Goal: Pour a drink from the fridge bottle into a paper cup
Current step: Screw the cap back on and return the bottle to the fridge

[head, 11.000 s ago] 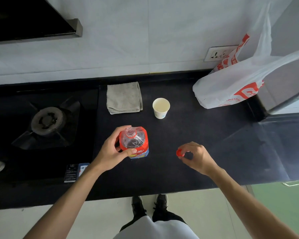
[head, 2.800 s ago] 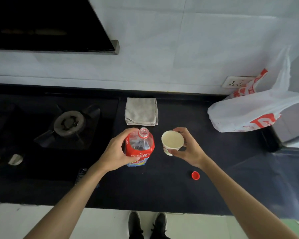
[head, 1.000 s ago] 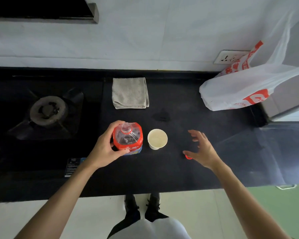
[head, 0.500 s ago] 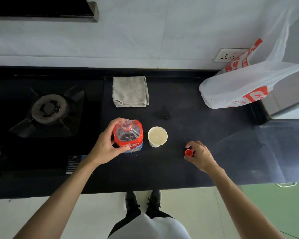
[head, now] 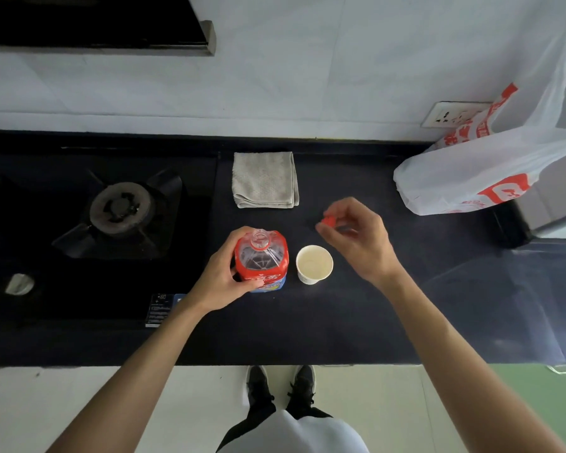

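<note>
The bottle (head: pixel 261 260) stands upright on the dark counter (head: pixel 340 322), its open neck pointing straight up at the camera, with the left hand (head: pixel 221 277) wrapped around its red-labelled body. Just beside it, to the right, sits the paper cup (head: pixel 314 264), pale liquid inside. The right hand (head: pixel 356 238) hovers above and slightly beyond the cup, pinching the red cap (head: pixel 329 221) between thumb and fingertips. The cap lies up and to the right of the open neck — so recapping looks like the step in hand, and it calls for a short leftward carry across the cup. Farther back lie a folded cloth (head: pixel 264 179) and a plastic bag (head: pixel 484 178).
</note>
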Motion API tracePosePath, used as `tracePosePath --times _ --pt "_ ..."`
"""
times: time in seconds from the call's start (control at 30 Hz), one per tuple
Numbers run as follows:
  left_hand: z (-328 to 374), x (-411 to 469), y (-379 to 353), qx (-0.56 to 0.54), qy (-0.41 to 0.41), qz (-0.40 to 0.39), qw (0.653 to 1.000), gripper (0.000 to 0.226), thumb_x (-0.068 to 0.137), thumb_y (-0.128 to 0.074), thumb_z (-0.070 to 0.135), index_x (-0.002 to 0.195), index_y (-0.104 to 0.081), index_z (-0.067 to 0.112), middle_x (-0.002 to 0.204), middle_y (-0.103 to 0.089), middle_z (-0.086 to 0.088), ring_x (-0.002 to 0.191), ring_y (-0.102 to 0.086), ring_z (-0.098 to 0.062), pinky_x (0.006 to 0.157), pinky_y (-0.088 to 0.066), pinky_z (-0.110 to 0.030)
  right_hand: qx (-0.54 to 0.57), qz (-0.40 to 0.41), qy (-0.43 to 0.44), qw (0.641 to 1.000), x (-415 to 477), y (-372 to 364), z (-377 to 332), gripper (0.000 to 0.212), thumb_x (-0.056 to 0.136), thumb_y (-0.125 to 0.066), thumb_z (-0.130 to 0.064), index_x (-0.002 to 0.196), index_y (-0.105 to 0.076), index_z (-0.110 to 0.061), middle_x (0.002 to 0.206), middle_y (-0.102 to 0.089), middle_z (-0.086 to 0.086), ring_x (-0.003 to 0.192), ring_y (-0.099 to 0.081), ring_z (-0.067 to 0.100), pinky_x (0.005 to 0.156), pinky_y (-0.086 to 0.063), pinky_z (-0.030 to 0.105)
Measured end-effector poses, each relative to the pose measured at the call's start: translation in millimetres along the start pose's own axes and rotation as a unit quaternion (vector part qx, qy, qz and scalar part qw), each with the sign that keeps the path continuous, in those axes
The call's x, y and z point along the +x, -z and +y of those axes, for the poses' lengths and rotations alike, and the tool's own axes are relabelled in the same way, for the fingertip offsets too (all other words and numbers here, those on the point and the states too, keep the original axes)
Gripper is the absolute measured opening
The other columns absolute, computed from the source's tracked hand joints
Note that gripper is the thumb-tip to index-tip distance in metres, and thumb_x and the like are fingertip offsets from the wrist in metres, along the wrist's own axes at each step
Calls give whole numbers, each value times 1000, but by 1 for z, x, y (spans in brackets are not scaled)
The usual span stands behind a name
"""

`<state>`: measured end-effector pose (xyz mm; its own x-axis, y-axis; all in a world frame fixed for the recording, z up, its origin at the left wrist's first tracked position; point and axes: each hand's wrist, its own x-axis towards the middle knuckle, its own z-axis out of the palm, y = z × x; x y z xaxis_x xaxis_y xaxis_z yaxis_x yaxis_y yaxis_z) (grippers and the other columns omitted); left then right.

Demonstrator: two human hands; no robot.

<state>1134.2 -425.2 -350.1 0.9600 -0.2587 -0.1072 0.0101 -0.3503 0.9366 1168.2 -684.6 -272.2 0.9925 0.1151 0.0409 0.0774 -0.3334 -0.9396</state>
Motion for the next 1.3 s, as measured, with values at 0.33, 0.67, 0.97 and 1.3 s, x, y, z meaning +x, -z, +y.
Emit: tracePosePath --times 0.33,0.67,0.97,1.3 --pt "-7 -1 0 -11 3 -1 1000 92 75 -85 6 147 -34 29 140 -50 6 131 -54 -18 99 -56 -42 -155 -163 233 946 24 -49 -43 17 81 -79 -14 74 -64 -9 86 -69 0 80 -61 14 69 -52 27" --pt "-8 0 0 -7 5 1 1000 88 74 -85 5 145 -36 23 134 -54 5 125 -58 -10 99 -56 -38 -271 -314 285 864 41 -46 -62 21 88 -71 -13 109 -71 -14 102 -66 -1 94 -59 14 84 -50 24" --pt "-8 -2 -2 -5 19 17 1000 88 73 -84 11 141 -36 40 134 -55 9 126 -57 -11 102 -54 -43 -358 -409 351 763 55 -48 -78 17 90 -62 -6 105 -66 -13 101 -63 -2 91 -40 5 84 -37 19" --pt "-2 -4 -1 12 17 12 1000 93 76 -82 9 137 -31 56 135 -46 28 128 -51 -1 103 -53 -35 -499 -307 333 739 49 -61 -83 40 94 -59 -45 107 -61 -7 87 -66 8 71 -61 26 63 -46 32"
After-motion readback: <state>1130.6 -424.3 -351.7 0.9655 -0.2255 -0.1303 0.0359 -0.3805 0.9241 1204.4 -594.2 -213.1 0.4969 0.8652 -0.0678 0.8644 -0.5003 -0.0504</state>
